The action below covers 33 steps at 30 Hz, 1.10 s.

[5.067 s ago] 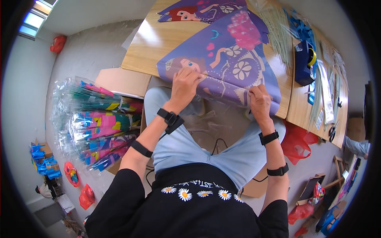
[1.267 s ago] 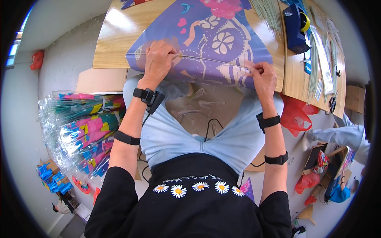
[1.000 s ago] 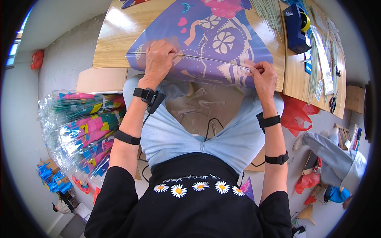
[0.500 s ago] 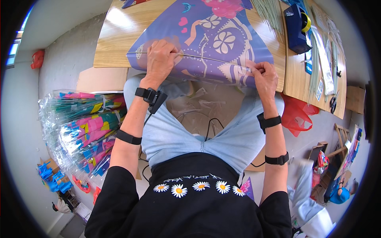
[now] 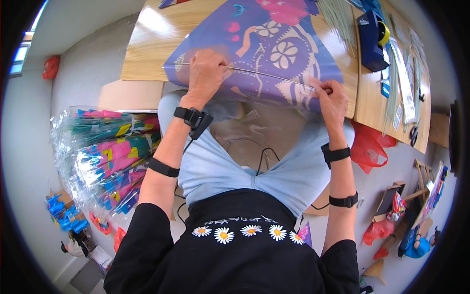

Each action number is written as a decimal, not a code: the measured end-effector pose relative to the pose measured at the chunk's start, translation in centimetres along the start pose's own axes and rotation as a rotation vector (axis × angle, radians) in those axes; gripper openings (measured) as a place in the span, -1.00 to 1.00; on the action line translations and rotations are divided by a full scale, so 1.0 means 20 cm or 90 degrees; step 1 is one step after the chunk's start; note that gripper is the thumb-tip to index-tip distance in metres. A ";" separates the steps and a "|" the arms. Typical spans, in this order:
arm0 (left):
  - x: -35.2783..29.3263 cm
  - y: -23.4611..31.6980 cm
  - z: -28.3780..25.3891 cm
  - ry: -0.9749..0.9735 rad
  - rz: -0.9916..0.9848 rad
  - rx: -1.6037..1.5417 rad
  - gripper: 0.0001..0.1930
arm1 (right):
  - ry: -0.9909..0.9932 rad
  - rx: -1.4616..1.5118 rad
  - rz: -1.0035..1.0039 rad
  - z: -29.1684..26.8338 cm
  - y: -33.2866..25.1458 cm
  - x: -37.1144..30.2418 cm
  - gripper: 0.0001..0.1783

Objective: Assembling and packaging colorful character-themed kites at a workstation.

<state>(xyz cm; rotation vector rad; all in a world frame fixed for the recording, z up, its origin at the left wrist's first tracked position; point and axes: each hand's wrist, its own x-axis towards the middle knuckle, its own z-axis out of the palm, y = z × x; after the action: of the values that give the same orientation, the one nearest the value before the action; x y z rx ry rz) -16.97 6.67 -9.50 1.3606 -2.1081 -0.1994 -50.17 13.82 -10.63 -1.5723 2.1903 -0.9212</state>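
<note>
A wooden worktable (image 5: 147,54) fills the upper frame above a grey floor. On it lies a purple printed kite sail (image 5: 274,54), its near edge hanging toward the lap. The left hand (image 5: 205,73) presses a thin rod (image 5: 264,76) onto the sail, fingers curled over it; the right hand (image 5: 330,98) pinches the rod's other end. Keeping the rod taut and straight along the sail seems wise. At left-centre, clear plastic bags (image 5: 103,157) hold bundled colourful kites.
</note>
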 end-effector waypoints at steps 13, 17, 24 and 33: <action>-0.02 -0.03 -0.01 -0.003 -0.041 -0.008 -0.97 | -0.008 -0.022 0.027 -0.02 -0.06 -0.01 -0.80; -0.01 -0.03 0.00 -0.007 -0.024 -0.010 -0.99 | -0.006 -0.028 0.021 -0.01 -0.05 -0.01 -0.80; 0.00 0.01 0.03 -0.002 0.022 -0.012 -0.98 | -0.008 -0.045 0.034 0.00 -0.05 -0.01 -0.80; -0.01 0.01 0.02 0.003 0.014 -0.042 -0.99 | -0.013 -0.017 0.034 -0.01 -0.04 -0.01 -0.81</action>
<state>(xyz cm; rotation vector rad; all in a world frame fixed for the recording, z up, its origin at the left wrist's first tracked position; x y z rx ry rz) -17.28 6.82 -9.72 1.2982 -2.0927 -0.2534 -49.53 13.91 -9.96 -1.5200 2.2281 -0.8596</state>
